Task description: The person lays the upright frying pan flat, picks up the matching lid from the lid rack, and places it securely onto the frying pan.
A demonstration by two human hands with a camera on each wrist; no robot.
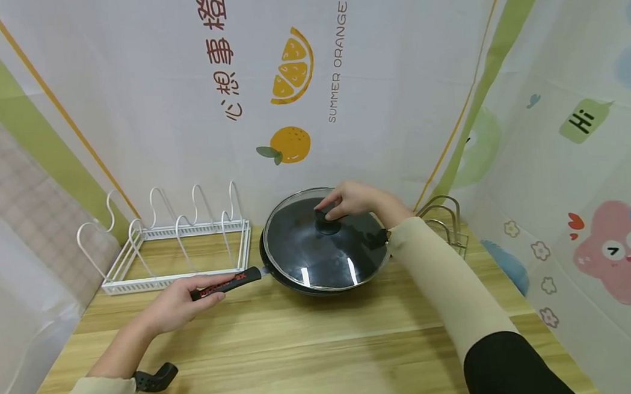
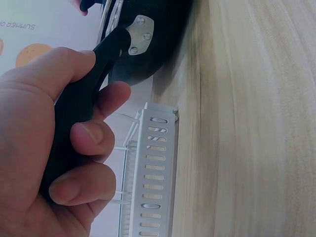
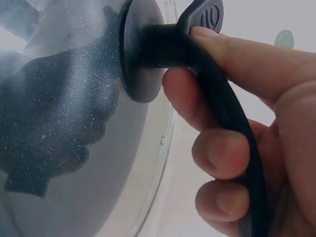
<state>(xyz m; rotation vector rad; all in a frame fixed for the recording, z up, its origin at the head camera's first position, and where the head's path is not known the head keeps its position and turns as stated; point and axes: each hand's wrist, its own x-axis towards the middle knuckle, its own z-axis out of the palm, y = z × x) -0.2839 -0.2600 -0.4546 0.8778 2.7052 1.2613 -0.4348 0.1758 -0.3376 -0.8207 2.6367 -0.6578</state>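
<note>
A dark frying pan (image 1: 281,278) stands on the wooden table with a glass lid (image 1: 296,240) over it. My left hand (image 1: 177,306) grips the pan's black handle (image 1: 251,276), fingers curled round it; the left wrist view shows the riveted metal joint (image 2: 141,35) where the handle meets the pan. On top, my right hand (image 1: 357,197) holds the lid's black knob (image 1: 326,225). Seen from the right wrist, the fingers wrap the long curved grip (image 3: 224,98) of this knob, and its round base (image 3: 140,84) sits on the glass.
A white metal rack (image 1: 171,282) with upright loops stands behind my left hand, close to the pan's left side. Behind my right forearm is a small gold-coloured wire rack (image 1: 456,209). A printed curtain (image 1: 385,96) hangs behind the wooden table (image 1: 281,350).
</note>
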